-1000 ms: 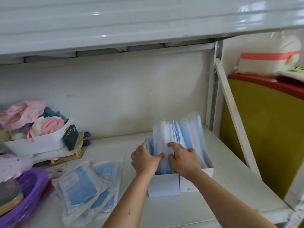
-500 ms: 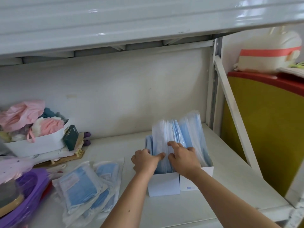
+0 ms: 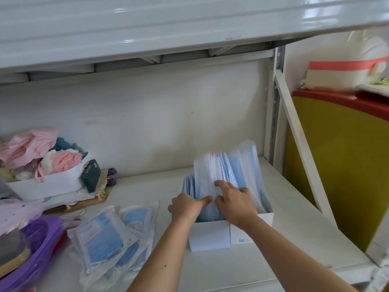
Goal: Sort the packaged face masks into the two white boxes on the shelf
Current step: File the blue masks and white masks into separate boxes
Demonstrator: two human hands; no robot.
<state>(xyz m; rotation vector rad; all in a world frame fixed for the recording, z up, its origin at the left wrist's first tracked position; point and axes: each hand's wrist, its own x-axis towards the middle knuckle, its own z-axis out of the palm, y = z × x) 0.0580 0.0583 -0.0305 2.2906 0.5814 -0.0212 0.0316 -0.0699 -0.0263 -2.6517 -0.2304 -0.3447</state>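
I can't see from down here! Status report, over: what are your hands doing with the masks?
Left hand and right hand both pressing packaged masks upright in white boxes. Loose mask pile still unsorted. Nothing blocking.

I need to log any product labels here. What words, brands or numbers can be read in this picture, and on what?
Nothing reads clearly.
Dark green box: pale characters on its side, too blurred to read.
Right white box: small blue mark on its front, too small to read.
Loose packaged masks: faint print on the wrappers, illegible.
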